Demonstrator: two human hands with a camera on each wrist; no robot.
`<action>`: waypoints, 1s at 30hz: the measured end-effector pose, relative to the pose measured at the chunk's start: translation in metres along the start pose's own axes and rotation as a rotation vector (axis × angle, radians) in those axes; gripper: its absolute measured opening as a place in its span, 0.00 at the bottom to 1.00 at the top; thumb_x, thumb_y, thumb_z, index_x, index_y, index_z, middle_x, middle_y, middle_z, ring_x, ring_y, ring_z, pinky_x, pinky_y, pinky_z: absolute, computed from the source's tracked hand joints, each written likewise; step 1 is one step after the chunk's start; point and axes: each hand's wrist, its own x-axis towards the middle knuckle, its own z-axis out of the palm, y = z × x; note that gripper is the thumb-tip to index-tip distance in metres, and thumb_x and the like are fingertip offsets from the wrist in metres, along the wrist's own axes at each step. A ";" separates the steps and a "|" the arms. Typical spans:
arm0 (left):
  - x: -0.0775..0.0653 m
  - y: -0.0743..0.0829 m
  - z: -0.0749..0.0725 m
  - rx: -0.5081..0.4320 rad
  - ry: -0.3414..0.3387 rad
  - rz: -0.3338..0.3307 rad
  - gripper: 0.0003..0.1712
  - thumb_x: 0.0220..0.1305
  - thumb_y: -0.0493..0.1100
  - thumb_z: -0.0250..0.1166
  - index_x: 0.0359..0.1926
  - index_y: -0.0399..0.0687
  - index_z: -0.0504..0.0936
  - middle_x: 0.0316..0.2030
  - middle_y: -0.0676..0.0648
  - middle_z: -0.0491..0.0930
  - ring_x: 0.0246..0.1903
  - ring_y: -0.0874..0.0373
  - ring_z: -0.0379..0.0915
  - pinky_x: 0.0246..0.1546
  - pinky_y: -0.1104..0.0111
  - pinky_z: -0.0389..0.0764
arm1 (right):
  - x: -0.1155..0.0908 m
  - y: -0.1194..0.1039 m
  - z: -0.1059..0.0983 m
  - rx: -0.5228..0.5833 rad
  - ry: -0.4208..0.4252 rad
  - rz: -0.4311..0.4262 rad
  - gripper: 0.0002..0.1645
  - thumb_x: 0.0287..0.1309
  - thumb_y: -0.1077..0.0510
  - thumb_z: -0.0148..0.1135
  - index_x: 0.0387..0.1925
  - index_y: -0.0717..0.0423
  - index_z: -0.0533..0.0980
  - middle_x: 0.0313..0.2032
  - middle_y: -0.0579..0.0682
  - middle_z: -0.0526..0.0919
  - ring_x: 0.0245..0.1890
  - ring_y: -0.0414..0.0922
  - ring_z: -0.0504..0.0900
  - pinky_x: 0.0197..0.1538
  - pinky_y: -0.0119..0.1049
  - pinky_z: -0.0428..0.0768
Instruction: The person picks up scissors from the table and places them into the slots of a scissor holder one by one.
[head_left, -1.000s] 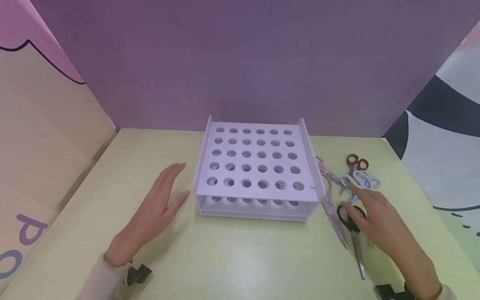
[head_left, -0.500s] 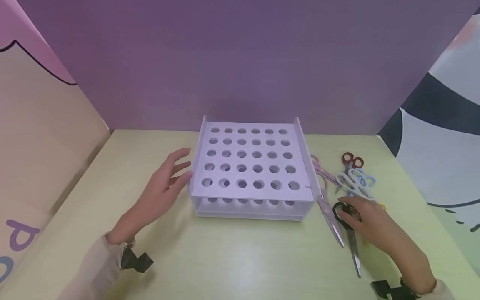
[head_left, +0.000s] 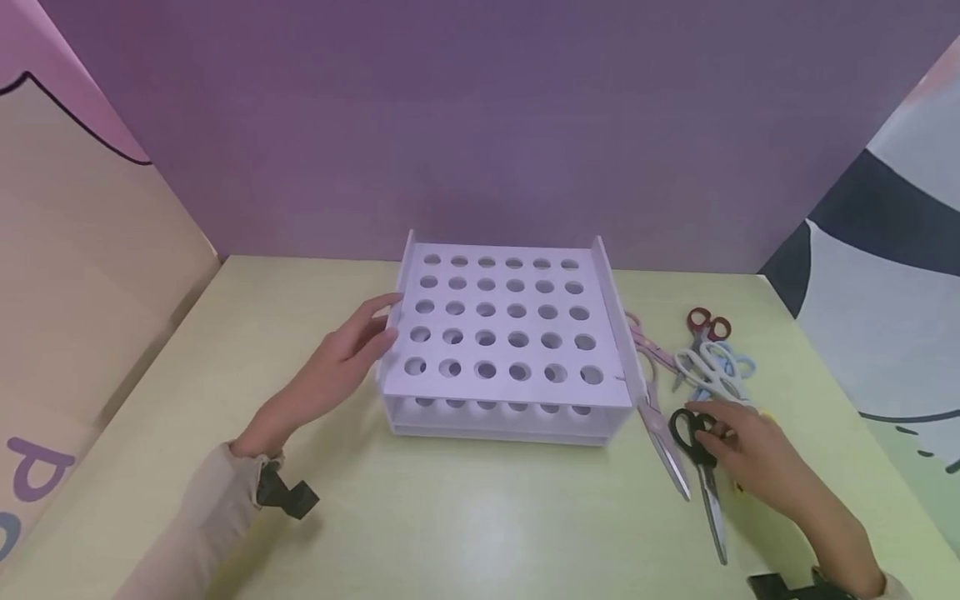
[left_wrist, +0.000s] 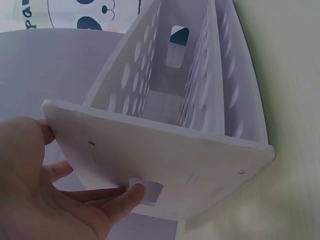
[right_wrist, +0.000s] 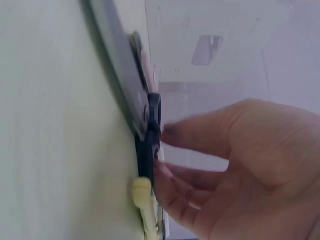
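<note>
A white rack (head_left: 465,397) with rows of round holes stands mid-table. My left hand (head_left: 341,354) holds its left side wall; in the left wrist view the fingers (left_wrist: 127,200) lie against the outer face by a cutout, and the thumb passes behind the wall's edge. To the right, my right hand (head_left: 757,450) pinches the handle of black-handled scissors (head_left: 708,492), whose blades point toward me on the table. In the right wrist view the thumb lies at the black handle (right_wrist: 154,117), with curled fingers opposite and their tips partly hidden.
Pink scissors (head_left: 663,446) lie along the rack's right side, with a second pink pair (head_left: 651,346) behind. Farther back are white-handled (head_left: 708,372), light blue (head_left: 742,365) and red-handled scissors (head_left: 708,325). A yellow handle (right_wrist: 142,192) shows beneath my right hand. Walls enclose the table's back and sides.
My left hand has moved right and forward from beside the rack onto its left wall. My right hand has lowered onto the black scissors' handle, its fingers now closed in on it.
</note>
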 end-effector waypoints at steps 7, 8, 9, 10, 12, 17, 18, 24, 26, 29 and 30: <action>0.002 -0.001 0.000 -0.105 -0.068 -0.036 0.30 0.79 0.55 0.48 0.76 0.75 0.51 0.65 0.39 0.71 0.60 0.52 0.74 0.60 0.53 0.74 | -0.003 -0.001 -0.004 -0.046 0.017 0.087 0.29 0.54 0.63 0.72 0.57 0.66 0.75 0.27 0.54 0.82 0.19 0.36 0.68 0.23 0.32 0.66; 0.001 -0.001 0.000 -0.112 -0.069 -0.037 0.30 0.79 0.55 0.48 0.76 0.75 0.50 0.65 0.39 0.71 0.59 0.52 0.74 0.60 0.53 0.74 | -0.003 -0.001 -0.005 -0.054 0.009 0.116 0.31 0.54 0.61 0.73 0.58 0.67 0.74 0.26 0.54 0.81 0.19 0.37 0.66 0.23 0.33 0.64; 0.002 -0.001 0.000 -0.118 -0.069 -0.039 0.30 0.79 0.55 0.48 0.76 0.75 0.50 0.66 0.39 0.70 0.59 0.52 0.74 0.59 0.54 0.75 | -0.003 -0.001 -0.006 -0.058 0.000 0.141 0.32 0.55 0.59 0.73 0.59 0.68 0.73 0.28 0.56 0.82 0.20 0.38 0.66 0.24 0.33 0.63; 0.002 -0.001 0.000 -0.120 -0.069 -0.040 0.30 0.79 0.55 0.48 0.76 0.76 0.50 0.66 0.39 0.70 0.59 0.52 0.75 0.59 0.54 0.75 | -0.002 -0.001 -0.006 -0.059 -0.008 0.157 0.33 0.55 0.58 0.73 0.59 0.69 0.73 0.32 0.58 0.83 0.21 0.39 0.66 0.24 0.34 0.63; 0.002 -0.001 0.000 -0.126 -0.070 -0.039 0.30 0.79 0.54 0.47 0.76 0.74 0.50 0.65 0.37 0.69 0.58 0.50 0.75 0.58 0.54 0.76 | -0.002 -0.001 -0.006 -0.057 -0.022 0.177 0.34 0.55 0.56 0.73 0.59 0.70 0.72 0.35 0.58 0.84 0.22 0.39 0.67 0.25 0.34 0.63; 0.002 -0.002 -0.001 -0.153 -0.077 -0.041 0.30 0.79 0.53 0.47 0.77 0.73 0.49 0.65 0.36 0.69 0.57 0.48 0.76 0.57 0.54 0.77 | -0.001 -0.001 -0.004 -0.031 -0.014 0.165 0.31 0.55 0.57 0.73 0.56 0.70 0.74 0.32 0.56 0.84 0.18 0.39 0.66 0.23 0.35 0.62; 0.002 -0.002 -0.001 -0.159 -0.080 -0.042 0.31 0.79 0.53 0.47 0.77 0.72 0.49 0.65 0.36 0.69 0.57 0.48 0.75 0.57 0.54 0.77 | -0.001 -0.001 -0.004 -0.027 -0.011 0.166 0.30 0.55 0.57 0.74 0.55 0.69 0.75 0.32 0.57 0.85 0.20 0.41 0.71 0.24 0.35 0.65; 0.002 -0.004 -0.001 -0.157 -0.078 -0.042 0.30 0.79 0.53 0.47 0.76 0.73 0.49 0.65 0.36 0.69 0.57 0.49 0.75 0.57 0.53 0.77 | 0.000 -0.002 -0.004 0.026 -0.025 0.224 0.31 0.56 0.51 0.74 0.56 0.64 0.76 0.37 0.55 0.83 0.36 0.48 0.81 0.35 0.38 0.74; 0.002 -0.004 -0.001 -0.160 -0.075 -0.039 0.30 0.79 0.53 0.47 0.76 0.74 0.50 0.65 0.37 0.69 0.57 0.50 0.75 0.57 0.52 0.76 | 0.001 -0.002 -0.005 0.050 -0.009 0.224 0.33 0.56 0.51 0.74 0.58 0.63 0.74 0.35 0.52 0.81 0.31 0.42 0.78 0.33 0.35 0.71; 0.002 -0.004 -0.001 -0.157 -0.072 -0.037 0.29 0.80 0.54 0.46 0.76 0.76 0.50 0.65 0.39 0.69 0.58 0.51 0.74 0.59 0.52 0.74 | 0.001 -0.004 -0.006 0.064 0.019 0.215 0.37 0.55 0.51 0.74 0.62 0.64 0.72 0.33 0.50 0.81 0.27 0.36 0.77 0.31 0.32 0.70; 0.002 -0.004 -0.001 -0.152 -0.071 -0.037 0.29 0.80 0.54 0.46 0.76 0.77 0.50 0.65 0.39 0.69 0.58 0.52 0.74 0.60 0.51 0.73 | 0.000 -0.005 -0.007 0.065 0.024 0.215 0.37 0.56 0.50 0.74 0.62 0.64 0.72 0.33 0.50 0.83 0.27 0.35 0.78 0.31 0.32 0.70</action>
